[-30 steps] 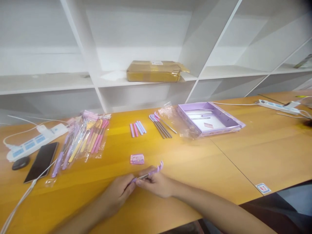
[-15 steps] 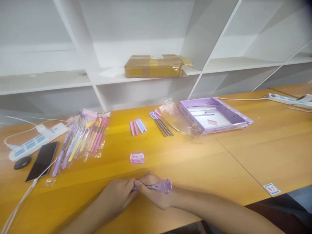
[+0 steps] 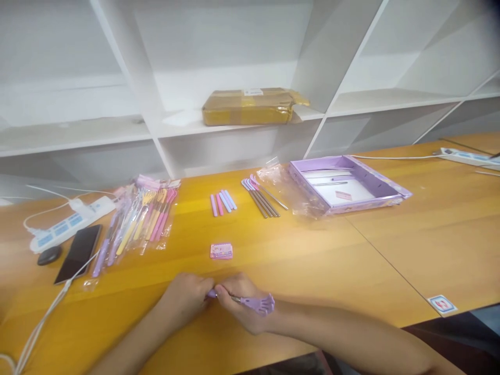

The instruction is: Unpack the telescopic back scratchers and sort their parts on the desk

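A purple back scratcher [image 3: 261, 305] with a claw-shaped head lies across both hands near the table's front edge. My left hand [image 3: 186, 298] is closed around its purple handle end. Beside it, my right hand [image 3: 242, 306] grips the metal rod, thumb on top, with the claw head pointing right over the wrist. Much of the handle is hidden by the fingers. Ahead of the hands lies a small stack of pink cards [image 3: 221, 251]. Beyond are several purple, pink and blue handle tubes [image 3: 223, 202] and several metal rods with curved coloured heads [image 3: 262, 197].
Bagged back scratchers [image 3: 142, 219] lie left, near a phone [image 3: 79, 253], a mouse [image 3: 49, 255] and a power strip [image 3: 72, 224]. A purple open box [image 3: 375, 200] stands back right beside clear plastic wrap [image 3: 297, 200]. A cardboard box [image 3: 248, 108] sits on the shelf.
My left hand has shifted slightly left, showing a bit more of the purple handle between the hands. The claw head has tilted slightly downward. The view has shifted a little.
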`<act>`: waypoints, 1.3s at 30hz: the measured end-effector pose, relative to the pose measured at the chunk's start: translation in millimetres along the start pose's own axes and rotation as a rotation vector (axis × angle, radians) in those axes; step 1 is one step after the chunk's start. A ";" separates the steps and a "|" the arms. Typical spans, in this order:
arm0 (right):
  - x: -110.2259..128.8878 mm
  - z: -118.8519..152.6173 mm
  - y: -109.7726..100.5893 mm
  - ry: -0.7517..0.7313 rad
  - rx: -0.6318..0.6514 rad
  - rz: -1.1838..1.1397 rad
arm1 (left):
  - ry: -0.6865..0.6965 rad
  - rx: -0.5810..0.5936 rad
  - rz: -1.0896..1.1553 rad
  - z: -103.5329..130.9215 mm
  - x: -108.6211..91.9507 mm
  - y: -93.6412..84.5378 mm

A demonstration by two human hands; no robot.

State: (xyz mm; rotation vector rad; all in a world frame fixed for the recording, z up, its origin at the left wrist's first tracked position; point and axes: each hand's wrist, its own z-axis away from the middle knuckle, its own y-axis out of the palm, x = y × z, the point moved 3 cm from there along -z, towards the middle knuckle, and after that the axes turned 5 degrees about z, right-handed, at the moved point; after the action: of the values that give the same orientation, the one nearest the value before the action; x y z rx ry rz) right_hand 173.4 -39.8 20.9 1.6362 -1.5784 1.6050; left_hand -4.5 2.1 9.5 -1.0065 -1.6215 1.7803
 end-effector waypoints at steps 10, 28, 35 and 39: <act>0.7 -9.4 -1.1 -0.046 0.002 0.066 | 0.218 -0.422 -0.195 -4.7 5.3 -21.1; -17.0 -4.3 4.9 0.047 -0.068 0.018 | 0.121 -0.274 -0.085 -0.2 19.5 -6.8; 1.5 -11.0 -4.5 -0.169 0.183 -0.090 | -0.040 -0.022 0.116 -2.2 7.0 10.3; 3.7 -12.0 -1.5 -0.147 0.296 -0.074 | -0.011 -0.042 0.100 -1.5 -5.1 16.1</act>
State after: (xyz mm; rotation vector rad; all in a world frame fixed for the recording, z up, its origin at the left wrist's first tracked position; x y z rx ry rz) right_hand 168.2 -30.9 28.3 1.9806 -1.3788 1.7821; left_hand 1.3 -3.4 -5.5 -1.1162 -1.6474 1.8261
